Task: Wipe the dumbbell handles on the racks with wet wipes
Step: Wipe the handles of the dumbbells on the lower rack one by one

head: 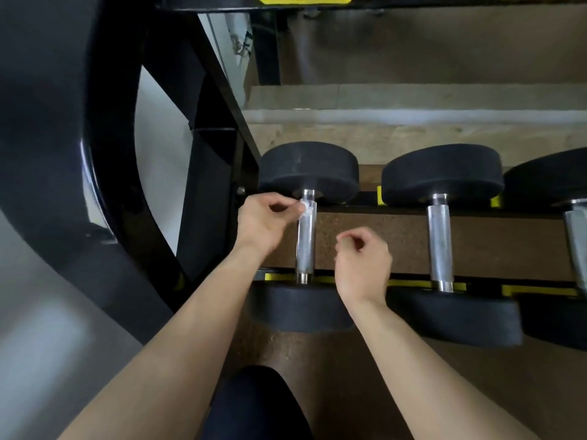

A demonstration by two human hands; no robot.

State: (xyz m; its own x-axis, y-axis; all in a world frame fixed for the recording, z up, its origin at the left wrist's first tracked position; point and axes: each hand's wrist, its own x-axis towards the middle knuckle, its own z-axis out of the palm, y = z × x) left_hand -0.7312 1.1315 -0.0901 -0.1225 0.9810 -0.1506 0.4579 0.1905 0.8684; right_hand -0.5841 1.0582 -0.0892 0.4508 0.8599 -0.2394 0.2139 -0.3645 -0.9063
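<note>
A small wadded wet wipe [305, 209] sits against the far end of the leftmost dumbbell handle [305, 246] on the rack [413, 282], pinched by the left hand [265, 222]. The right hand [362, 265] hovers just beside, fingers loosely curled, holding nothing. So small a wad could slip from the pinch or miss the handle's underside

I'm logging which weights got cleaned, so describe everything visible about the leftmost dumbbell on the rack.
The leftmost dumbbell lies across the rack, its handle pointing away from the camera. Two round black heads, rubbery-looking, flank a knurled silvery metal handle with smooth collars. The left hand pinches a small white wipe against the handle's far end; the right hand hovers nearby, not touching it.
</note>
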